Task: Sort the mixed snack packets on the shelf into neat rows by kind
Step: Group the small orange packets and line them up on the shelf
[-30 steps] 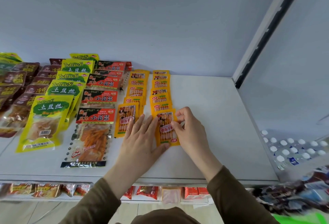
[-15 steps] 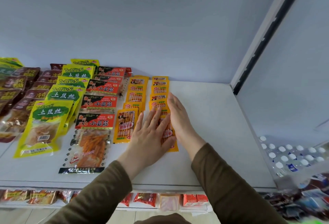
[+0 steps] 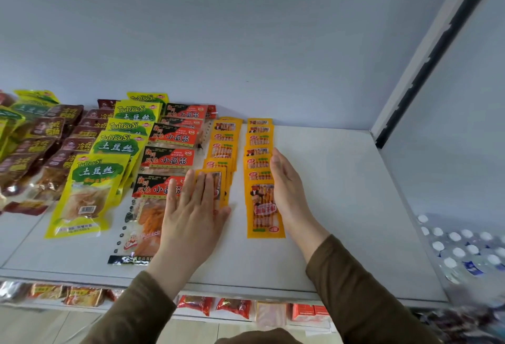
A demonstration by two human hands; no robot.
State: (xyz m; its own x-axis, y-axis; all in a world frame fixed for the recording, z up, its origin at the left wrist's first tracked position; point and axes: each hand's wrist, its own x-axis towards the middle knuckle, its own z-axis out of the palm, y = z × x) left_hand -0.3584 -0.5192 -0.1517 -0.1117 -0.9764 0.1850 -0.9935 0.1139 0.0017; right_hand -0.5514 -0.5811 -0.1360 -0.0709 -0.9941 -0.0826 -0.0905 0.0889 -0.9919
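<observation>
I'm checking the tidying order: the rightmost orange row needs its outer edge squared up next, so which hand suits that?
Probably the right hand: it stands edge-on, fingers straight, against that row's right edge. The left hand lies flat on the neighbouring row.

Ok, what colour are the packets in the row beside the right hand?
Orange-yellow packets, printed with reddish snack sticks; clearest in the head view, beside the right hand.

Front orange packet (image 3: 223, 183) of the left orange row mostly covered by the left hand (image 3: 191, 212), brown packets (image 3: 32, 149) cut off by the left edge, lower-shelf packets (image 3: 82, 295) blurred, bottle caps (image 3: 461, 248) at right blurred, small print illegible.
</observation>
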